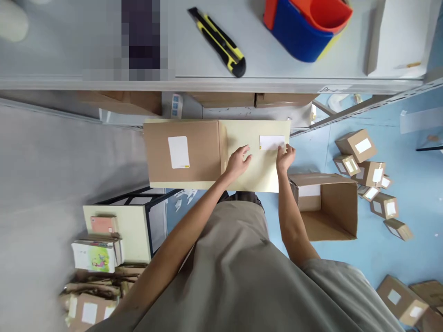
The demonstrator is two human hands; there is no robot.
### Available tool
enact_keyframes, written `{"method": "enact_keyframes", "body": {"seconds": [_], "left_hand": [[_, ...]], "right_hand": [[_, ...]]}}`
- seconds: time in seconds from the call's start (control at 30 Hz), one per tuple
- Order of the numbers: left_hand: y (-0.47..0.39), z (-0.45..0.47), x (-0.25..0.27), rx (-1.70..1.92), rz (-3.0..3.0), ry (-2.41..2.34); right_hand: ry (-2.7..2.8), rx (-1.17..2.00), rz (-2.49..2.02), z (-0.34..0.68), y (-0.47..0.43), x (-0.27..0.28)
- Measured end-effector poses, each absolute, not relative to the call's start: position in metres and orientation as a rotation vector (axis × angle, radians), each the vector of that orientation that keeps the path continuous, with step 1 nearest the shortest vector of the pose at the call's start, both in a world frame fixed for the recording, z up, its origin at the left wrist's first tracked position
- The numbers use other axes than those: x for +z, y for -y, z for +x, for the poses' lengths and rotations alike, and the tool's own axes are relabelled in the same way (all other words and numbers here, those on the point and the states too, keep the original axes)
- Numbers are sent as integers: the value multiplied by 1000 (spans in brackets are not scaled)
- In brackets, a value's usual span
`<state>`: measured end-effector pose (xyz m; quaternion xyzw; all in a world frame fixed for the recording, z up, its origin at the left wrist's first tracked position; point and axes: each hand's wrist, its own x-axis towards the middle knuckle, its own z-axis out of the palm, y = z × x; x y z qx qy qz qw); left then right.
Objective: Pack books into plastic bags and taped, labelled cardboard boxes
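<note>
On a narrow cream tabletop (256, 177) lies a closed cardboard box (204, 152) with a white label (179, 152) on its top. My left hand (238, 161) is just right of the box, above the tabletop, fingers apart and holding nothing. A second white label (269, 142), with a small yellow mark at its lower left corner, is at the right end of the tabletop. The fingers of my right hand (286, 158) are curled at its lower right corner and seem to pinch it.
A shelf ahead carries a yellow-black utility knife (221, 44) and a blue-red holder (301, 32). Right of the tabletop stands an open carton (337, 207). Several small labelled boxes (372, 175) lie on the blue floor. Books (98, 253) and flattened cardboard (93, 290) are at left.
</note>
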<state>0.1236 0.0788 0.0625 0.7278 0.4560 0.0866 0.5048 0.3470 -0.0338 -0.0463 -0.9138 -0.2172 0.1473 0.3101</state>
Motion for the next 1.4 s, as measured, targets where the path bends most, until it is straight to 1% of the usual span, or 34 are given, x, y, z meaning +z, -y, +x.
{"method": "enact_keyframes", "body": {"seconds": [0.07,0.13,0.23,0.37,0.53,0.77,1.07,1.4], "left_hand": [[-77,160,30,48,1714,-1189],[-75,187,5,-40,1688,-1285],[-72,212,-17,-38,1635,-1384],[-71,225,-29,37,1515,-1451],[-78,228,-38,82,1432,-1459],[-85,230,-43,129,1362,-1523],[-91,236,-31,204,1271,-1671],[-94,230,-23,204,1297,-1626]], "right_hand": [[487,458,-2445,353,30,-50],[453,514,-2447,354,27,-51],[469,528,-2424,351,26,-53],[481,522,-2409,347,26,-58],[485,529,-2374,345,25,-62],[464,582,-2382,345,21,-54],[318,628,-2405,351,14,-37],[335,683,-2382,363,17,-28]]}}
